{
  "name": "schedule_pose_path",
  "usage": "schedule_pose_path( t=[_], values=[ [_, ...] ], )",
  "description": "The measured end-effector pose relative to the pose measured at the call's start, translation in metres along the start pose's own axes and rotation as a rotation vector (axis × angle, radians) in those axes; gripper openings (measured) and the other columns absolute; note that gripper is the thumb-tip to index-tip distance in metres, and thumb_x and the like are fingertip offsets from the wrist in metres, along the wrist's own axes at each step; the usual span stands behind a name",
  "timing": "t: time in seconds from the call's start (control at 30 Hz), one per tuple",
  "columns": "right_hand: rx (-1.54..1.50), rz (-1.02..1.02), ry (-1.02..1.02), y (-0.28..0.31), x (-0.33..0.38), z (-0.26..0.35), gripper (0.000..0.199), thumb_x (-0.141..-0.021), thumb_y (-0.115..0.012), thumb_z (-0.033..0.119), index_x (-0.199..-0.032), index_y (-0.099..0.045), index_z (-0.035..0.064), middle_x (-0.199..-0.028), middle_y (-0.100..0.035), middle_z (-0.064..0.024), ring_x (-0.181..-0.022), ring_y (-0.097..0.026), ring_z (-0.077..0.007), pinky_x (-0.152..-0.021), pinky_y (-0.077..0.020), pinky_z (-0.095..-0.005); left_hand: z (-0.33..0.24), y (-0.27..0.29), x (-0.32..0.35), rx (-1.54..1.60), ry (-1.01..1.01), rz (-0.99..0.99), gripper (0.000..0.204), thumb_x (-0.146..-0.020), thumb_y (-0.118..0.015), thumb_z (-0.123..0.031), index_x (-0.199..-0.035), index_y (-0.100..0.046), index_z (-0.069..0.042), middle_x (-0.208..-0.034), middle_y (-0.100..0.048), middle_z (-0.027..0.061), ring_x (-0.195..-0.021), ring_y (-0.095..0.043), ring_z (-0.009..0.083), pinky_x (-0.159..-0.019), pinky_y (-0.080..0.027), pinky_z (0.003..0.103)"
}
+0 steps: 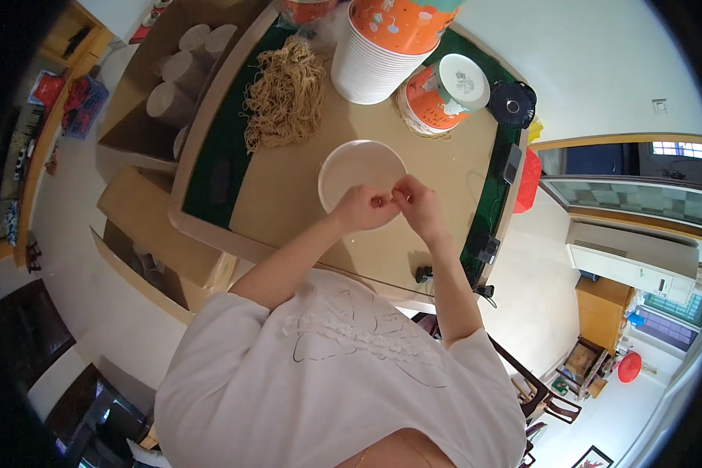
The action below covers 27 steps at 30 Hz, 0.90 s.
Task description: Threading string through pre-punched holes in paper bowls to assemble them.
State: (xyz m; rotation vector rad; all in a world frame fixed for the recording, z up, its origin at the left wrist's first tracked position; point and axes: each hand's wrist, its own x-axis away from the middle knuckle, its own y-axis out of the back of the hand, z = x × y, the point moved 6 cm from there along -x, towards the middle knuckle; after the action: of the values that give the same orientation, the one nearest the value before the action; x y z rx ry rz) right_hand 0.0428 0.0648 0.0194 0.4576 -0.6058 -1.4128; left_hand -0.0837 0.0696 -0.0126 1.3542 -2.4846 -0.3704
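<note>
A white round paper tub [351,164] stands on the table with its mouth facing up. Over its near right rim, my left hand [359,208] and my right hand [419,207] meet with fingers pinched together. Whatever lies between the fingertips is too small to make out. Beyond the tub, to the left, lies a tangled heap of tan cords [287,93]. Straight ahead rises a tall nested stack of paper tubs [378,66], white below and orange printed on top. An orange and white printed tub [427,97] sits bottom-up to the right of the stack, with cord around its lower rim.
Brown cardboard boxes [136,125] holding white tubs stand on the floor left of the table. Along the table's right edge are a black round object [512,104], a dark phone-like device [512,164] and small black items [488,250]. A red stool [528,181] stands beyond that edge.
</note>
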Motion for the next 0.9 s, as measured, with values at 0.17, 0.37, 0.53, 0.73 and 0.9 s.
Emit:
schedule_pose_path(
  t=[0.17, 0.37, 0.53, 0.73, 0.9],
  values=[
    [-0.022, 0.044, -0.09, -0.001, 0.003, -0.008, 0.01, -0.081, -0.062, 0.011, -0.087, -0.064, 0.0032, -0.072, -0.064, -0.0118, -0.063, -0.063, -0.0201, -0.059, -0.0489, -0.0301, -0.016, 0.002, 0.01, -0.287, -0.308, -0.162, 0.02, -0.082, -0.059, -0.029, -0.07, -0.062, -0.014, -0.073, -0.059, 0.0048, -0.059, -0.059, 0.0227, -0.05, -0.048, 0.036],
    [-0.035, 0.023, -0.096, 0.001, 0.005, -0.009, 0.009, -0.081, -0.061, 0.009, -0.087, -0.064, 0.0017, -0.072, -0.064, -0.0108, -0.063, -0.063, -0.019, -0.059, -0.0486, -0.0289, -0.019, -0.011, 0.009, -0.524, -0.305, -0.238, 0.024, -0.079, -0.064, -0.03, -0.075, -0.059, -0.008, -0.068, -0.055, 0.007, -0.06, -0.059, 0.0271, -0.05, -0.047, 0.04],
    [-0.028, -0.107, 0.063, 0.001, 0.016, -0.012, 0.007, -0.08, -0.062, 0.005, -0.086, -0.063, 0.0008, -0.08, -0.063, -0.0118, -0.064, -0.061, -0.0199, -0.058, -0.0483, -0.0298, -0.008, -0.014, 0.002, -0.331, -0.238, -0.227, 0.022, -0.081, -0.064, -0.026, -0.079, -0.058, -0.005, -0.073, -0.057, 0.0093, -0.06, -0.059, 0.0229, -0.052, -0.048, 0.036],
    [-0.086, -0.238, 0.036, 0.0, 0.033, 0.0, 0.007, -0.081, -0.062, 0.003, -0.087, -0.062, 0.0008, -0.091, -0.063, -0.0101, -0.061, -0.058, -0.0171, -0.055, -0.0472, -0.0277, 0.037, -0.029, -0.006, 0.841, 0.569, 0.165, 0.013, -0.088, -0.056, -0.019, -0.086, -0.06, -0.007, -0.075, -0.056, 0.0028, -0.064, -0.053, 0.0073, -0.054, -0.044, 0.023],
    [-0.093, -0.405, 0.019, -0.006, 0.044, -0.003, 0.012, -0.083, -0.06, 0.003, -0.093, -0.066, 0.002, -0.098, -0.064, -0.0095, -0.067, -0.06, -0.0156, -0.057, -0.0484, -0.0251, 0.045, -0.042, -0.006, 1.293, 0.676, 0.202, 0.011, -0.085, -0.061, -0.017, -0.087, -0.063, -0.007, -0.076, -0.058, -0.0009, -0.065, -0.053, 0.0073, -0.055, -0.045, 0.021]
  ],
)
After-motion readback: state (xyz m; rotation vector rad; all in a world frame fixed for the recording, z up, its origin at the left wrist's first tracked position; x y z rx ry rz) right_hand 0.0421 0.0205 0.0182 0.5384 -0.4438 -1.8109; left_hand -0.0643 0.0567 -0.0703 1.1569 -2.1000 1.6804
